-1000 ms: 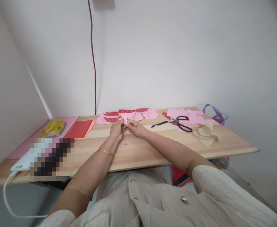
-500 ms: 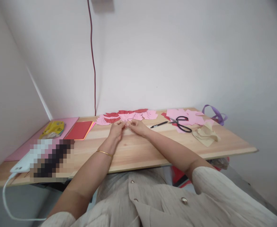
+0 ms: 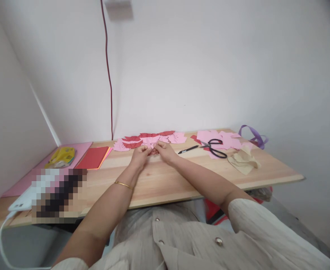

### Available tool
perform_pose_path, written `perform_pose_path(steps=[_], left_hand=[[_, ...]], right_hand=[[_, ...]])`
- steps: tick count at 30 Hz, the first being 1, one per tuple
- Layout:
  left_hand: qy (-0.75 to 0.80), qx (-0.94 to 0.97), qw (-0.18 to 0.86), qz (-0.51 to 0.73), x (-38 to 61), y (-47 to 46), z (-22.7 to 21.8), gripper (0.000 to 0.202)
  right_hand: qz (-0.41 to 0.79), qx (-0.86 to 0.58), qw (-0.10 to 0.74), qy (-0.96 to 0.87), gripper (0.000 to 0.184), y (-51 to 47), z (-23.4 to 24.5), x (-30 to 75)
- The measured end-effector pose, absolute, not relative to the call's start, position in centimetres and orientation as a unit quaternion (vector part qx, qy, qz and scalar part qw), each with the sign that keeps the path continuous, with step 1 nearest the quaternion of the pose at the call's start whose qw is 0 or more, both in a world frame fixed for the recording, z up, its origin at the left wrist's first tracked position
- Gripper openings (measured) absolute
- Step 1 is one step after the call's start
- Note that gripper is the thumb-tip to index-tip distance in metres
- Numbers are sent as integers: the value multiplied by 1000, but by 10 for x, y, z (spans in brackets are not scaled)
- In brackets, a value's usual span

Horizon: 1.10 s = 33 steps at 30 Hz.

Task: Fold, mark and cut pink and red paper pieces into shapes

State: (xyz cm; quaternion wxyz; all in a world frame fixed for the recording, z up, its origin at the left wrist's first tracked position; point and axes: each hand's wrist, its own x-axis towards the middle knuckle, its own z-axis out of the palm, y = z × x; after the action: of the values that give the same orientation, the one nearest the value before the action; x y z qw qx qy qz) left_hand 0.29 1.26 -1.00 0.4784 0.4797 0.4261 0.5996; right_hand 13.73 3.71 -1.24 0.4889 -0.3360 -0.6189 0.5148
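My left hand (image 3: 139, 155) and my right hand (image 3: 165, 150) are close together over the middle of the wooden table, thumbs and fingertips pinched toward each other. Between them shows a small piece of pink paper (image 3: 152, 145), mostly covered by the fingers; its shape cannot be made out. Just behind my hands, along the wall, lie several cut pink paper pieces (image 3: 177, 137) with jagged, creased edges. Red paper pieces (image 3: 132, 144) of a similar cut lie among them.
Right of my hands are a black pen (image 3: 188, 149), black-handled scissors (image 3: 217, 153), pink paper sheets (image 3: 229, 141), a crumpled beige sheet (image 3: 244, 162) and purple ribbon (image 3: 253, 133). On the left lie red sheets (image 3: 93, 157), a yellow packet (image 3: 60, 156) and a white device (image 3: 22, 200) with a cable.
Both hands stay pinched close together, with the fingers shifted slightly and the right hand's fingers a little higher. The whole view has tilted slightly.
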Motion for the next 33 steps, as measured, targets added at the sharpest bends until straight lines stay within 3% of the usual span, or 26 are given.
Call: perform_pose_path(steps=[10,12,18,26,33], left_hand=[[431,444,501,605,3,13,-10,31],[428,411,516,617,2,14,-11,32],[389,340,585,625,2,11,-9,30],[392,334,600,612,5,7,-8,27],[385,340,601,613,4,8,-8,29]], right_hand=[[512,-410,603,-454,21,58,1,159],[505,-402,584,-492,26,58,1,162],[484,-315,396,-714,26,39,-10,147],[486,-298,430,-700,22,33,-12,140],[484,-304,407,-713,28,36,-18,142]])
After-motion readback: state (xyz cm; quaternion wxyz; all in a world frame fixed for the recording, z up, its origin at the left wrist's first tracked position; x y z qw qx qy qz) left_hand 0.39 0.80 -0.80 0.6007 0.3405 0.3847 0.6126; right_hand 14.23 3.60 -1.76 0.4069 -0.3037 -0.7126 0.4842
